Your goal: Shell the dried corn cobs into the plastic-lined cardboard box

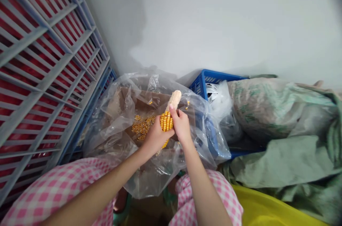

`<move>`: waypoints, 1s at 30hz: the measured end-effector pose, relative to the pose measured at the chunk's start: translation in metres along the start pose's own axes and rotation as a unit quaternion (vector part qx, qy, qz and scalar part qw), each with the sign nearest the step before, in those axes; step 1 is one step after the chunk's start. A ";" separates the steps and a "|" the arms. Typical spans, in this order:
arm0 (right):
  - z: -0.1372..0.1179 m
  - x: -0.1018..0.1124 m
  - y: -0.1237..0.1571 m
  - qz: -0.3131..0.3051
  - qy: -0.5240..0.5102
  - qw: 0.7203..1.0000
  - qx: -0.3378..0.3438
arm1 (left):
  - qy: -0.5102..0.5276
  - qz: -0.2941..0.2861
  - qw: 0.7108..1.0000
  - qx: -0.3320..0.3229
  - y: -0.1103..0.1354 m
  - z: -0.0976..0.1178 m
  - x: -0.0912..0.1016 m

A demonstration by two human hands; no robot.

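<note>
An ear of corn (166,122) is held between both of my hands, slanting up and to the right. Yellow kernels cover its middle and near part. Pale bare cob (175,97) shows at the far end; whether it is the same ear or a separate cob cannot be told. My left hand (157,133) wraps round the lower part of the ear. Against its upper right side, my right hand (181,122) is closed with the thumb pressed forward. Below them, loose kernels (141,127) lie in a cardboard box (133,99) lined with clear plastic (152,183).
A grey slatted plastic crate (48,58) with red behind it rises on the left. To the right stand a blue basket (203,85) holding white bags, a full woven sack (262,105) and green sacking (288,162). Something yellow (267,208) lies at lower right. A white wall (227,23) closes the back.
</note>
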State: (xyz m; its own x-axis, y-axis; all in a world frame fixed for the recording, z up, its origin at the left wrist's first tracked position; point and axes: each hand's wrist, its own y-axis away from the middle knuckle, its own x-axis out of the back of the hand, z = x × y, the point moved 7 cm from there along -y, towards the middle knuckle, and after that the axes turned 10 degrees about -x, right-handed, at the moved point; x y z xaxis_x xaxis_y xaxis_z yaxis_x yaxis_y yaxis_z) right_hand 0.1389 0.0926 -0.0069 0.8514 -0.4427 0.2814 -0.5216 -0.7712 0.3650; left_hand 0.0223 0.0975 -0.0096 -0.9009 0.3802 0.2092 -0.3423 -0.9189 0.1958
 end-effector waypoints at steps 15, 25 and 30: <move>-0.003 -0.005 0.007 -0.191 -0.236 0.949 -0.086 | 0.364 -0.217 0.880 0.212 0.008 0.010 -0.017; -0.015 -0.003 0.012 -0.206 -0.262 0.941 -0.055 | 0.362 -0.258 0.870 0.211 0.015 0.022 -0.017; -0.005 -0.001 0.006 -0.100 -0.196 0.974 -0.045 | 0.191 -0.107 0.974 0.056 -0.006 0.017 -0.003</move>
State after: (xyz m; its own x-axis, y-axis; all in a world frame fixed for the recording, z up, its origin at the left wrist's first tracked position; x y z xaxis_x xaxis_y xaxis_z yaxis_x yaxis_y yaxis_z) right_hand 0.1344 0.0903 -0.0005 0.8832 -0.4417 -0.1579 -0.3306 -0.8250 0.4582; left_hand 0.0316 0.1040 0.0047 -0.8532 0.4752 -0.2152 -0.5209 -0.7976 0.3040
